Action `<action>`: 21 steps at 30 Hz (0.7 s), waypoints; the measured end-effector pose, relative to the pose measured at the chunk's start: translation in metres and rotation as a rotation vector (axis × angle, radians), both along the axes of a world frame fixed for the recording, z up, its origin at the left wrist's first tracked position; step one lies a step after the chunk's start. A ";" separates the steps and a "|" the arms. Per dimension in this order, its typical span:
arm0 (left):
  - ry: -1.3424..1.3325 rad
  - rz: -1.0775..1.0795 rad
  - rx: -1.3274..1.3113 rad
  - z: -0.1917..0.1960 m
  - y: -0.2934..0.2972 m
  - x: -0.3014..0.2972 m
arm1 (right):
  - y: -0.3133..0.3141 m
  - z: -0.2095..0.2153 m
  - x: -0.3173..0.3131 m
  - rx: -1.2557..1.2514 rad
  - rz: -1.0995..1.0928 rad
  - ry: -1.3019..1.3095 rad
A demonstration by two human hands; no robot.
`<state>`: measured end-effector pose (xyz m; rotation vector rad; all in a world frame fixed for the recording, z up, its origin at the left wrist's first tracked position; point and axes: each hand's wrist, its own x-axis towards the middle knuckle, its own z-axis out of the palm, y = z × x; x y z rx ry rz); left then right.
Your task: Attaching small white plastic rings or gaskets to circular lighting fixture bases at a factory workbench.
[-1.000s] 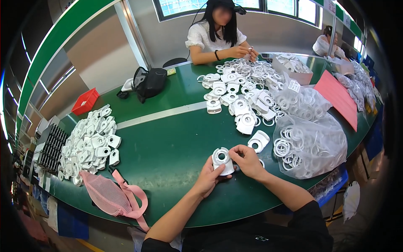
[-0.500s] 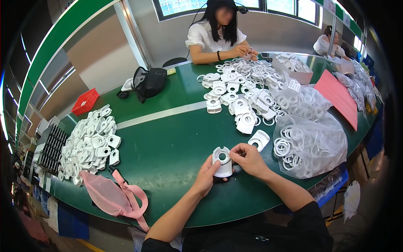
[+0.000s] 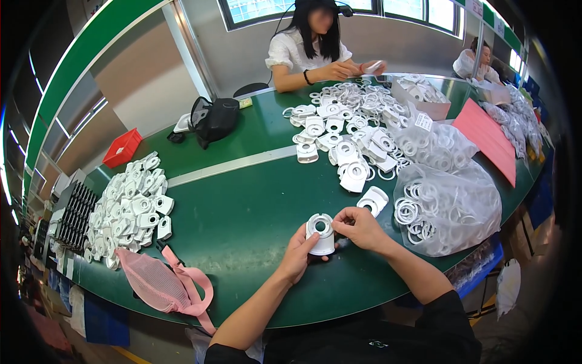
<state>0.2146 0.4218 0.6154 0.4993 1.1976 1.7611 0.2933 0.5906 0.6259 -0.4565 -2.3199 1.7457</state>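
Note:
My left hand (image 3: 294, 258) is closed around a white plastic housing (image 3: 322, 247), a flat piece with a round hole in its upper end. At that end's right edge, my right hand (image 3: 365, 232) is closed in a pinch, thumb and forefinger touching or nearly touching the rim. Whatever those fingertips hold, if anything, is hidden. Another white housing (image 3: 379, 195) lies loose on the green table just beyond my right hand. To the right of it, a clear plastic bag (image 3: 467, 209) is filled with white rings (image 3: 407, 212).
A heap of white housings and rings (image 3: 348, 155) spreads ahead; more housings (image 3: 130, 203) lie left. A pink mesh bag (image 3: 154, 282), red tray (image 3: 123, 147), black bag (image 3: 217, 121) and pink sheet (image 3: 485, 139) rest on the table. A co-worker (image 3: 306, 51) sits opposite.
My hands stay nearly in place around the housing; its notched upper rim now looks more evenly round. Across the table, the co-worker's hands have moved apart, one holding up a white piece.

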 end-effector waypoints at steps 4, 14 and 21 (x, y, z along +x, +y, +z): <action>0.030 -0.004 0.004 -0.001 -0.001 0.000 | -0.001 0.005 0.001 -0.036 0.022 0.008; 0.701 0.048 -0.276 0.005 -0.001 0.008 | -0.002 0.003 0.000 0.091 0.166 0.188; 0.894 0.166 -0.288 0.006 -0.003 0.006 | 0.003 0.007 0.005 0.208 0.306 0.214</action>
